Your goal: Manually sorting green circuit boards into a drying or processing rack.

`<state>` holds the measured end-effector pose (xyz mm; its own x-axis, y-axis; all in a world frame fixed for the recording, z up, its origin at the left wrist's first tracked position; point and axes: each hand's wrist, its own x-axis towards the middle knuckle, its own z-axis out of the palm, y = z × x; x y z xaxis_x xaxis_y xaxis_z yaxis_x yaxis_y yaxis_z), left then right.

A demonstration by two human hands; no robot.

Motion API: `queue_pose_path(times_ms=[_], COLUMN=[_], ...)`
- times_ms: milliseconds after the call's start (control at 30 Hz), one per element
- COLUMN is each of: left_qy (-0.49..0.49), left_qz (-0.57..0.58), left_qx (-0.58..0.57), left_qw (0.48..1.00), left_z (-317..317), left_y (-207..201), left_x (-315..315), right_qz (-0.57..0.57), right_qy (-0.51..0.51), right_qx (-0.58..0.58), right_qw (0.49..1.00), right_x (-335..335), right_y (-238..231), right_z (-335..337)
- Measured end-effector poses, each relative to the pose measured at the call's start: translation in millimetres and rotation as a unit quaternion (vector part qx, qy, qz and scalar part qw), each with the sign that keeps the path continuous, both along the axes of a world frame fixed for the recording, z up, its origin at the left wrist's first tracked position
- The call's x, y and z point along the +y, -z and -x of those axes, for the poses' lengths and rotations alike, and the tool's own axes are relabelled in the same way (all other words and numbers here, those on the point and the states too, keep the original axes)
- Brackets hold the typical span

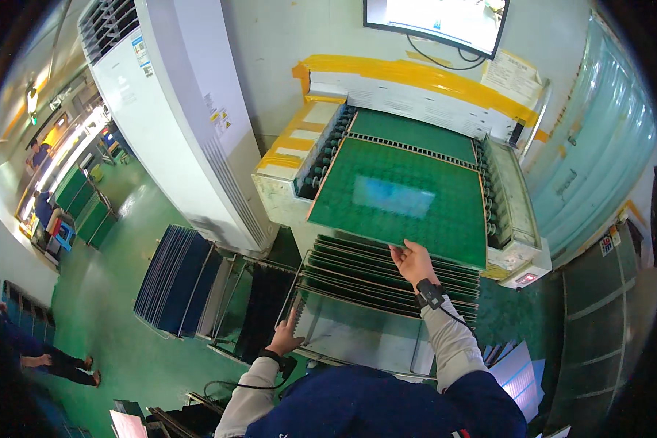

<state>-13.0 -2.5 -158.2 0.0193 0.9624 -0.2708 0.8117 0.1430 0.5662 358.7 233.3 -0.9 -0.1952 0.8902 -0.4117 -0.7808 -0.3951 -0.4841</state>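
A large green circuit-board panel point(387, 219) lies on the roller conveyor point(502, 186), its near edge jutting out over a rack. My right hand point(414, 264) pinches that near edge between thumb and fingers. Below it, several more green panels point(358, 271) stand in a row in the slotted rack point(365, 332). At the rack's left side rests my left hand point(285, 339), index finger stretched along the toothed side rail and thumb apart. A second green panel point(423, 135) is partly visible farther in on the conveyor.
Left of my rack stand another rack of dark panels point(175, 277) and a tall white air-conditioning unit point(190, 124). A monitor point(438, 22) hangs above the conveyor; a translucent curtain point(598, 139) is at right. People point(47, 212) are at the far left; another person point(36, 358) is nearer.
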Motion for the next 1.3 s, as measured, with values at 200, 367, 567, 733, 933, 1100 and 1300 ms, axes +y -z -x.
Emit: queue_pose_path(times_ms=[200,367,567,733,933,1100,1300], left_qy=[0.010,0.013,-0.009,0.018,0.020,0.012,0.006], left_qz=[-0.005,-0.017,-0.013,-0.044,-0.034,0.005,0.002], left_qx=[0.004,0.010,0.011,0.022,0.021,0.025,0.025], left_qw=[1.000,1.000,1.000,0.999,0.999,1.000,1.000], left_z=[2.0,2.3,-1.1,0.8,-0.5,-2.4,3.4], left_y=[2.5,13.1,1.0,10.5,5.5,2.2,14.9], left_x=[1.0,2.9,-1.5,3.5,4.1,10.5,8.3], right_qz=[-0.007,-0.023,-0.099,-0.217,-0.333,-0.405,-0.424], right_qy=[0.000,-0.027,-0.153,-0.172,-0.157,-0.104,-0.091], right_qx=[-0.006,-0.021,-0.255,-0.462,-0.615,-0.699,-0.726], right_qw=[1.000,0.999,0.950,0.842,0.698,0.580,0.534], right_x=[8.5,-1.3,-53.5,-98.8,-148.2,-170.7,-177.7], right_y=[7.4,-4.6,-32.9,-30.9,-26.9,-18.1,-12.6], right_z=[-2.7,-0.7,7.2,8.7,7.9,6.7,10.0])
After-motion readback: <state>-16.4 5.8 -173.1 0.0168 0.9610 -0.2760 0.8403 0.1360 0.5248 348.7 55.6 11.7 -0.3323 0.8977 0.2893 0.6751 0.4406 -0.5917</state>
